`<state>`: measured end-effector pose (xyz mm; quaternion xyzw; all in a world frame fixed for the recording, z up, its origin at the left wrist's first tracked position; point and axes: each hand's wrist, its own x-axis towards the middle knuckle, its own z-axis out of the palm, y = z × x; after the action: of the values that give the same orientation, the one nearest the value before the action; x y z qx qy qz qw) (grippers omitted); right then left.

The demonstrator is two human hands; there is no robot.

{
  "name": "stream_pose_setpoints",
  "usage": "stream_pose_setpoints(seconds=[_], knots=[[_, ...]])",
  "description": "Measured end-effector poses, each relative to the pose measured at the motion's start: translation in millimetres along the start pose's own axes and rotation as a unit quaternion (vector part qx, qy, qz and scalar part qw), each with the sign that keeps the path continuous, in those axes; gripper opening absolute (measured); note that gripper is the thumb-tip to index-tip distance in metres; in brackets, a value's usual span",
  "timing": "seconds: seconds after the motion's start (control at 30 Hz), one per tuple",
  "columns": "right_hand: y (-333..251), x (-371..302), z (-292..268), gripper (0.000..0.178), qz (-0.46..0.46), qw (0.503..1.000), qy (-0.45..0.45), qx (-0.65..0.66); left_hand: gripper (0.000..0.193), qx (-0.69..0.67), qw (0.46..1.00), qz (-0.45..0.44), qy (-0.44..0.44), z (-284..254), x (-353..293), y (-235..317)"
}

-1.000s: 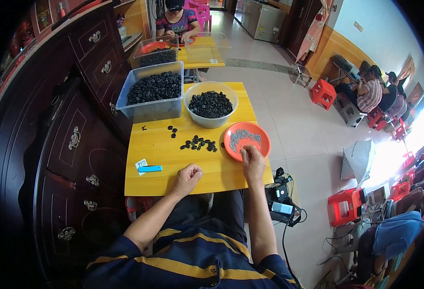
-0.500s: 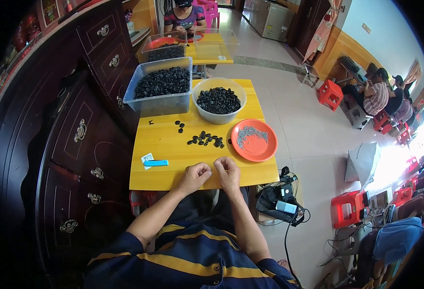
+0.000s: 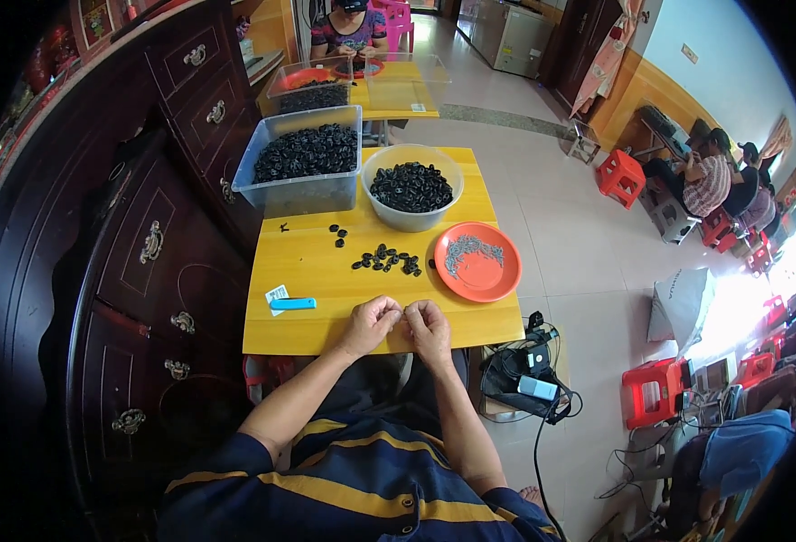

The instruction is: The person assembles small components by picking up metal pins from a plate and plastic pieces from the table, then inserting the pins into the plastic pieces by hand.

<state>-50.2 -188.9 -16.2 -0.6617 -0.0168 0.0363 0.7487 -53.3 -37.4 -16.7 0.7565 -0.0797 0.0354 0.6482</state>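
Observation:
Close together over the near edge of the yellow table (image 3: 326, 339), my left hand (image 3: 371, 323) and my right hand (image 3: 428, 329) are both closed, thumbs against fingers. Whatever they pinch is too small or hidden to make out. Beyond them lies a loose group of small black oval pieces (image 3: 385, 259). An orange-red plate (image 3: 493, 286) to the right of these holds small grey metal-looking pieces (image 3: 467, 248). A blue-handled tool (image 3: 294, 304) rests on a small white card (image 3: 276, 295) left of my hands.
Behind, a clear rectangular bin (image 3: 317, 191) and a round translucent tub (image 3: 412, 219) are heaped with black pieces. A dark wooden cabinet (image 3: 136, 262) borders the left. Cables and a black bag (image 3: 506, 375) sit right of the table. Another person (image 3: 348, 34) works at the table ahead.
My hands have come closer together, fingertips now nearly meeting. The pieces, plate and containers on the table stay where they were.

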Motion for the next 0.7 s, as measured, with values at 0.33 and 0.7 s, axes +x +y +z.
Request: stream_pose_setpoints(seconds=[0.33, 0.7], knots=[[17, 6, -10, 0.01, -0.01, 0.997, 0.002, 0.071, 0.009, 0.024, 0.999, -0.009, -0.02, 2, 5, -2], [16, 9, -10, 0.012, 0.011, 0.992, -0.007, 0.125, 0.008, 0.004, 0.999, -0.031, -0.034, -1, 13, 8]])
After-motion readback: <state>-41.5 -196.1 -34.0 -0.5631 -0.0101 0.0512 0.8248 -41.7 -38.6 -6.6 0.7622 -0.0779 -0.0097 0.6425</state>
